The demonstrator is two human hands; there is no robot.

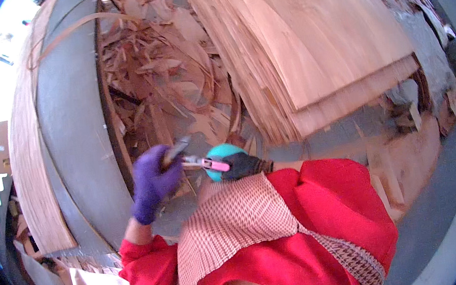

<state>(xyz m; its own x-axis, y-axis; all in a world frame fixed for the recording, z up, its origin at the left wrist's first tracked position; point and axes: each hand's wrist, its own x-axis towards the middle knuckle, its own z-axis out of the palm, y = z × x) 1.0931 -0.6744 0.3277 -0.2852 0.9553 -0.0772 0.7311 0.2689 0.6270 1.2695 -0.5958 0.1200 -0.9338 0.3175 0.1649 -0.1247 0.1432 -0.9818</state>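
My left hand [155, 177], in a purple glove, is closed around a dark grey, flat-ended piece [177, 147] whose kind I cannot make out. Motion blurs its fingers. Close to it on the right, my right hand [240, 165] wears a dark glove and grips a pink-handled utility knife [216, 164]. The knife's metallic front end points left, toward the purple glove. A round teal thing [223, 151] shows beside the right hand, partly covered by it; whether that hand also holds it, I cannot tell. Both hands are just in front of my checked apron [236, 207].
A stack of thin wood veneer sheets [334, 32] lies ahead on the right. On the left runs a long grey surface [75, 104] with a strip of veneer [33, 155] along its outer side. Torn veneer scraps [167, 64] heap up between them.
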